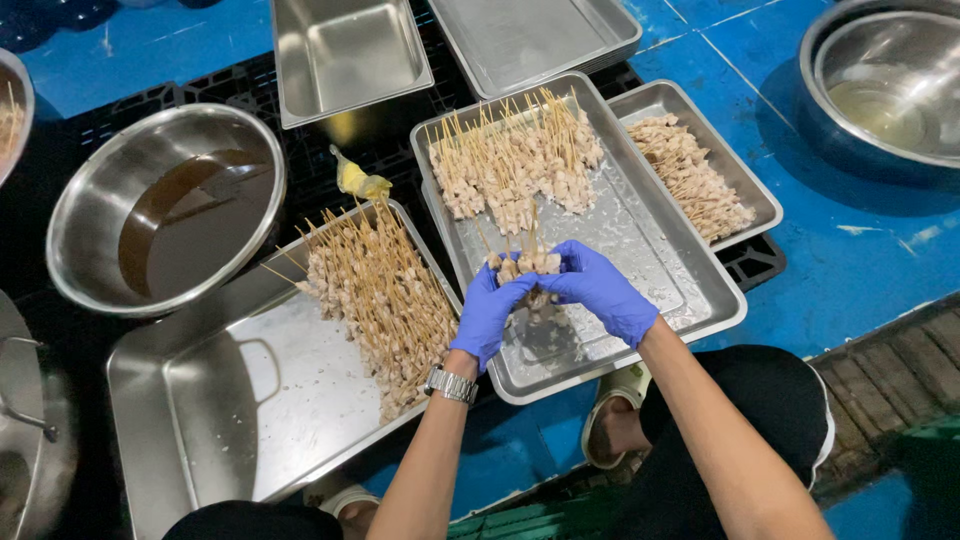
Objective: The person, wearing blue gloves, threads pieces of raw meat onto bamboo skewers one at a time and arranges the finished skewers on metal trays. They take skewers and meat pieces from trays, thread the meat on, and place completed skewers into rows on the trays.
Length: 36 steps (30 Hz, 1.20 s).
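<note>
Both my hands wear blue gloves and together hold a small bundle of meat skewers (pixel 528 264) over the middle steel tray (pixel 700 300). My left hand (pixel 490 312) grips the bundle from the left, with a metal watch on its wrist. My right hand (pixel 603 290) closes on it from the right. The sticks point away from me. At the far end of the same tray lies a pile of skewers (pixel 515 160). A larger heap of skewers (pixel 375 300) rests in the big tray (pixel 230 420) to the left.
A third tray with skewered meat (pixel 690 175) sits at the right. Empty steel pans (pixel 345 55) stand at the back. A bowl of brown liquid (pixel 165 205) is at left, another steel bowl (pixel 890 85) at top right. Everything rests on a blue floor and black crate.
</note>
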{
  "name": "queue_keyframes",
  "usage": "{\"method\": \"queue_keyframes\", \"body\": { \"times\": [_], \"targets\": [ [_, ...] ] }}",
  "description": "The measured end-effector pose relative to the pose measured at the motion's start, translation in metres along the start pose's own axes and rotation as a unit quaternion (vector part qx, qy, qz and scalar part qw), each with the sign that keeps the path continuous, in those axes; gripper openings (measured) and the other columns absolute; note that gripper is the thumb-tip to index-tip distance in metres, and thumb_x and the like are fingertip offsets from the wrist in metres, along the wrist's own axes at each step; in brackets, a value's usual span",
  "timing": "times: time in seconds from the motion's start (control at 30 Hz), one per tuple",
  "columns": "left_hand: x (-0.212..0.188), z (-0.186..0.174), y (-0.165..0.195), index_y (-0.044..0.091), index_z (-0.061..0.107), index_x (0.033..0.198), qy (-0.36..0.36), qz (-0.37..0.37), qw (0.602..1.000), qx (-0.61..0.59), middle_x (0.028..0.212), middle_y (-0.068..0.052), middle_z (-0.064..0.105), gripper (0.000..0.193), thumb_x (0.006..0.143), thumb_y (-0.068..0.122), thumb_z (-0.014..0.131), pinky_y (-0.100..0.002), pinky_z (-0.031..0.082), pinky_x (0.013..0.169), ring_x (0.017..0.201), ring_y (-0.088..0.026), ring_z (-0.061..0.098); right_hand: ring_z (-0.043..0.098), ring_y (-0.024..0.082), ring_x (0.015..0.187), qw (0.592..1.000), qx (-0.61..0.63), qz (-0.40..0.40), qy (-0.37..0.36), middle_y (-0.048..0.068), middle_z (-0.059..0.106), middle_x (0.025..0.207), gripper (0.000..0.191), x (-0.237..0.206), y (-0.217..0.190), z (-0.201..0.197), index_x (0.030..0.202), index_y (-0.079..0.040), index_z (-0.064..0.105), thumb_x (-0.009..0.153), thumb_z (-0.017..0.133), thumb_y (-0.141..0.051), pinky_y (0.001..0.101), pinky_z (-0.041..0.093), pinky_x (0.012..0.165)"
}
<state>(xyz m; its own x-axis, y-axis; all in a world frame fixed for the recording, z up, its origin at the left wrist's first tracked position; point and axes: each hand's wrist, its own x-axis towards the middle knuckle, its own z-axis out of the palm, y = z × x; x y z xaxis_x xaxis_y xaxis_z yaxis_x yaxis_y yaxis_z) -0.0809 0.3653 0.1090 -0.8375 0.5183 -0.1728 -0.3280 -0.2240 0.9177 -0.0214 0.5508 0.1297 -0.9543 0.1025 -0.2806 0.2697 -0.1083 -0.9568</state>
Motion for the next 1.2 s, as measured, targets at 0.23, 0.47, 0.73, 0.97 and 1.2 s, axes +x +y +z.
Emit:
{"method": "queue_keyframes", "body": {
  "times": [0.23, 0.47, 0.73, 0.97, 1.2],
  "targets": [
    [0.000, 0.000, 0.001, -0.002, 0.063, 0.128, 0.009, 0.003, 1.000, -0.001, 0.111, -0.008, 0.073, 0.040, 0.094, 0.016, 0.073, -0.027, 0.056, 0.079, 0.093, -0.013, 0.069, 0.065, 0.016, 0.084, 1.000, 0.016, 0.019, 0.014, 0.007, 0.068, 0.098, 0.045, -0.001, -0.006, 0.001, 0.125, -0.004, 0.060, 0.087, 0.076, -0.022, 0.0325, 0.052, 0.073],
    [0.002, -0.002, 0.000, 0.004, 0.060, 0.123, 0.009, -0.045, 0.990, -0.137, 0.113, -0.006, 0.069, 0.035, 0.093, 0.018, 0.072, -0.030, 0.053, 0.086, 0.102, -0.014, 0.066, 0.063, 0.012, 0.078, 0.991, 0.130, 0.034, -0.006, 0.003, 0.066, 0.092, 0.036, -0.002, -0.012, -0.007, 0.122, -0.003, 0.064, 0.092, 0.066, -0.024, 0.0299, 0.053, 0.073],
    [-0.002, 0.004, 0.002, 0.000, 0.062, 0.122, 0.023, -0.010, 0.999, -0.048, 0.112, -0.007, 0.071, 0.034, 0.094, 0.016, 0.072, -0.028, 0.053, 0.086, 0.099, -0.013, 0.067, 0.063, 0.009, 0.082, 0.996, -0.037, -0.058, 0.057, 0.002, 0.068, 0.095, 0.041, 0.005, -0.003, 0.004, 0.118, 0.000, 0.062, 0.085, 0.080, -0.017, 0.0263, 0.052, 0.072],
    [0.000, 0.010, 0.003, -0.003, 0.067, 0.120, 0.032, 0.016, 0.999, 0.001, 0.106, -0.009, 0.074, 0.030, 0.095, 0.013, 0.072, -0.026, 0.049, 0.073, 0.087, -0.012, 0.065, 0.062, 0.007, 0.082, 0.998, -0.023, -0.056, 0.004, 0.003, 0.069, 0.094, 0.037, 0.000, -0.005, 0.000, 0.116, -0.002, 0.068, 0.084, 0.080, -0.017, 0.0244, 0.050, 0.071],
    [0.005, 0.011, -0.004, -0.004, 0.068, 0.120, 0.035, 0.030, 0.999, -0.009, 0.106, -0.008, 0.075, 0.031, 0.094, 0.010, 0.072, -0.026, 0.055, 0.078, 0.090, -0.011, 0.069, 0.059, 0.007, 0.076, 0.998, -0.035, -0.047, 0.031, 0.002, 0.067, 0.090, 0.036, 0.012, 0.012, -0.002, 0.115, -0.001, 0.068, 0.084, 0.079, -0.015, 0.0252, 0.048, 0.064]
  ]
}}
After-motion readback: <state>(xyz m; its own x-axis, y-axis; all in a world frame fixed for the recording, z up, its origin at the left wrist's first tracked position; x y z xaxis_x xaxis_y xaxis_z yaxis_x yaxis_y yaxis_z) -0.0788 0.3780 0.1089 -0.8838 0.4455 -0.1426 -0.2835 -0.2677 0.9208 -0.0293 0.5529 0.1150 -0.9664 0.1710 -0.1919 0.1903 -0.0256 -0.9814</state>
